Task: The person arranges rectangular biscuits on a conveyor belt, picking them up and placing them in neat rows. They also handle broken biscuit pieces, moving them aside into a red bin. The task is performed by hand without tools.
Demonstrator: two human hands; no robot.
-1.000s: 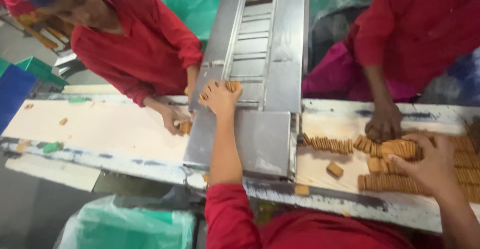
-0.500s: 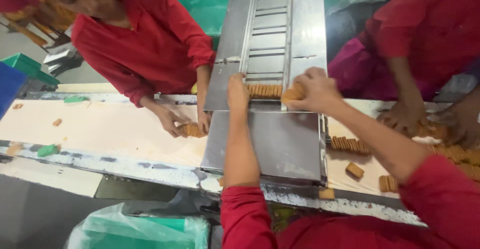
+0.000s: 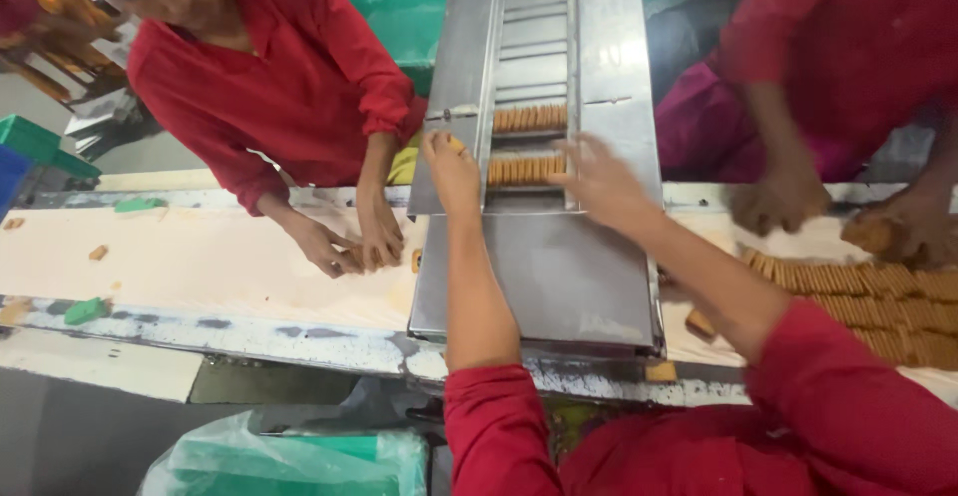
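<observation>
Head view: biscuit row (image 3: 526, 170) lying in slot of steel chute (image 3: 544, 256). Your left hand (image 3: 451, 169) is pinching one biscuit at row's left end; your right hand (image 3: 602, 182) is hovering spread beside right end. You're squaring row; keeping ends pressed seems needed.

A single head-worn camera looks steeply down and forward from above the person's own red sleeves. It faces along the steel slatted chute (image 3: 534, 77), which runs away from the viewer up the middle of the frame. The view is close: the left hand (image 3: 451, 169) and right hand (image 3: 599, 182) reach the chute's lower slats at mid-frame. The pale worktop (image 3: 200, 266) crosses beneath the chute, and co-workers stand beyond it on either side of the chute.
</observation>
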